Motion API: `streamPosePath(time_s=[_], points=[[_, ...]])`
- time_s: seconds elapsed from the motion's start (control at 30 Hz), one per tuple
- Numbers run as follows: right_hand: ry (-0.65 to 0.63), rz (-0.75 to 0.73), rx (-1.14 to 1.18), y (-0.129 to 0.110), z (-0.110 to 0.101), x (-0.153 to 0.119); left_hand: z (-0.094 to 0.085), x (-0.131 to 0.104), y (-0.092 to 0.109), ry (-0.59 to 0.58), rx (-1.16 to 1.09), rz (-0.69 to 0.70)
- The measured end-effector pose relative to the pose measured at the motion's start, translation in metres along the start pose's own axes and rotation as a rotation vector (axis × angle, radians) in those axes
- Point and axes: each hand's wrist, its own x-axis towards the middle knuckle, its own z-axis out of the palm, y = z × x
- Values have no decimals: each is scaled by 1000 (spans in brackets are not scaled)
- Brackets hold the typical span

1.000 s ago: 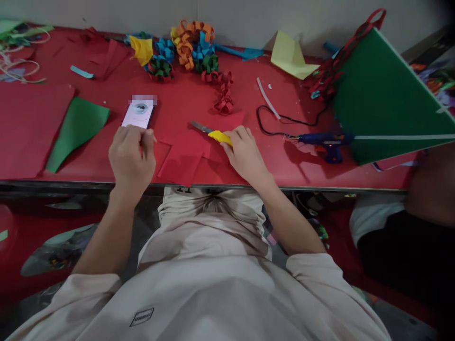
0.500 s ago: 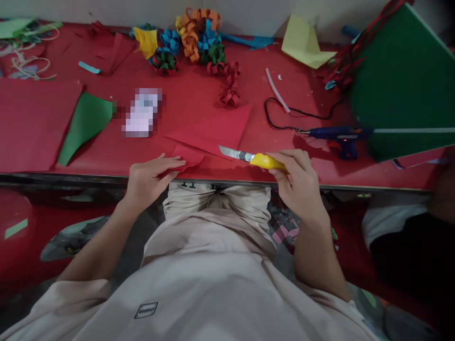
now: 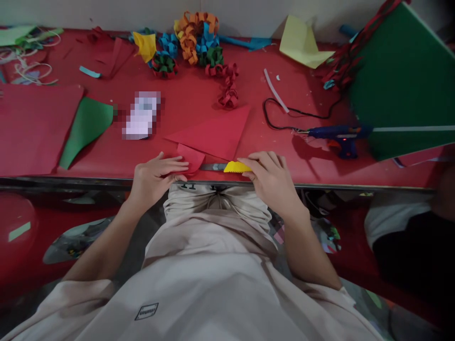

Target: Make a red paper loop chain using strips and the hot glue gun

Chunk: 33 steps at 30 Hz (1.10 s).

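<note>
Right at the near edge of the table (image 3: 320, 102), a small folded red paper piece (image 3: 191, 158) is being pinned flat under the left hand (image 3: 156, 177), fingers stretched out together and pressing on its near-left corner. Just to the right, a yellow utility knife (image 3: 231, 166) is being gripped by the right hand (image 3: 272, 177), fingers curled tight around the handle. The knife is lying left-right along the table edge, so the blade tip is being aimed straight at the paper's right edge, just about touching it; contact can't quite be made out. So the paper sits left of the blade, with the left hand on it. A bit farther back, a bigger red triangle sheet (image 3: 216, 132) is lying flat, and beyond it curled paper chains (image 3: 199, 45).
</note>
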Motion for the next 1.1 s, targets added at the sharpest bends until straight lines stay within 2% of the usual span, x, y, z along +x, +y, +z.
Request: streamPosePath(time_s=[0.07,0.17,0.23,0.33,0.43,0.57,0.67,0.83,0.93,1.1], points=[[1,-3,-13,0,-1,3,-7,0,5,-36,61,63],[3,-8,-31,0,-4,3,-11,5,15,-4,183,101],[4,-11,-46,1,-5,2,-7,12,21,-35,307,104],[-3,-7,-74,2,-6,4,8,23,22,-181,424,127],[-21,-6,-89,1,-5,7,19,25,16,-274,440,149],[-27,-19,-80,-2,0,10,21,17,9,-320,430,187],[-33,-29,-38,-6,5,8,15,12,9,-328,433,217],[-12,-32,-24,-8,7,0,7,11,11,-307,509,167],[16,-38,-49,-9,3,0,9,12,13,-325,469,203],[65,-29,-102,-8,-1,8,17,19,15,-267,432,185]])
